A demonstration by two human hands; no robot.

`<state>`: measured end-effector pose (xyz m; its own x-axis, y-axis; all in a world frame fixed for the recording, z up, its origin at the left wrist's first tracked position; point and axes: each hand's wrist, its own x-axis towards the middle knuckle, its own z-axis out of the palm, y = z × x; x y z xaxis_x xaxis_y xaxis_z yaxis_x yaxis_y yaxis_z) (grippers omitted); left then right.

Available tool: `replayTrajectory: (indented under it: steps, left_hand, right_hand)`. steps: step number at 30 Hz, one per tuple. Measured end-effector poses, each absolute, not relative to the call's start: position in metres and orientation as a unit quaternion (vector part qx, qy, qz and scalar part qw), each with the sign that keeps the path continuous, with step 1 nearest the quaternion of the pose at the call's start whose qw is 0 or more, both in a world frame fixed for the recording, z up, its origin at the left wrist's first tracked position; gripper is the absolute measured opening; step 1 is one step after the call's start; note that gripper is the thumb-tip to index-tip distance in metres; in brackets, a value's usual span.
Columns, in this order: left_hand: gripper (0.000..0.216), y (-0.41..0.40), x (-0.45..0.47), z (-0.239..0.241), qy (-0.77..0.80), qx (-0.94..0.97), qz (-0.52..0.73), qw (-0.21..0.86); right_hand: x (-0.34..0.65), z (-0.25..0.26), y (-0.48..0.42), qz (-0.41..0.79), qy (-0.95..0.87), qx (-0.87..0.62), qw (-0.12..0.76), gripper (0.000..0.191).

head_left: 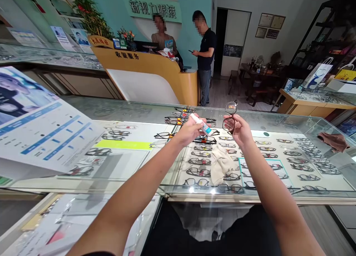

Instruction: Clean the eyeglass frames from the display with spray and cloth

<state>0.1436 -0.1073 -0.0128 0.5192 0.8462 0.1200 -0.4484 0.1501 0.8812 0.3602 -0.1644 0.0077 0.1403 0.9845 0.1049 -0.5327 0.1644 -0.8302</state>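
My left hand [189, 132] is closed around a small white spray bottle [201, 125] with a blue-green label, tilted with its cap toward the upper left. In my right hand [241, 130] a pair of dark-framed eyeglasses [228, 125] is held upright by one side, its lenses one above the other. The bottle and the eyeglasses are apart, both above the glass display case. Below them, a crumpled beige cloth [221, 165] lies on the glass top. Several eyeglasses [182, 120] lie on the glass near my left hand, partly hidden by it.
Rows of eyeglasses [302, 168] fill the glass case [278, 191]. A printed folded card [50, 126] stands at the left, and a brown cloth [333, 142] lies at the right. Beyond is a curved counter [147, 69] with one person behind it and another standing beside it.
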Motion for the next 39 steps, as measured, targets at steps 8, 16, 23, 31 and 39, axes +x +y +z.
replayTrajectory:
  steps: [8, 16, 23, 31, 39]
  left_hand:
    - [0.054, -0.111, 0.142, -0.009, 0.183, 0.444, 0.382, 0.790]
    - [0.038, -0.120, 0.143, 0.000, 0.175, 0.408, 0.360, 0.821]
    - [0.065, -0.123, 0.137, -0.006, 0.162, 0.497, 0.311, 0.794]
    - [0.044, -0.117, 0.141, -0.010, 0.200, 0.475, 0.322, 0.794]
    - [0.056, -0.119, 0.144, -0.001, 0.194, 0.480, 0.335, 0.788]
  right_hand:
    - [0.359, 0.006, -0.164, 0.562, -0.337, -0.327, 0.681, 0.017]
    - [0.358, 0.007, -0.166, 0.559, -0.339, -0.338, 0.677, 0.017]
    - [0.357, 0.008, -0.167, 0.555, -0.348, -0.337, 0.677, 0.019]
    - [0.354, 0.010, -0.169, 0.558, -0.371, -0.342, 0.659, 0.021]
    - [0.340, 0.006, -0.174, 0.538, -0.453, -0.376, 0.603, 0.032]
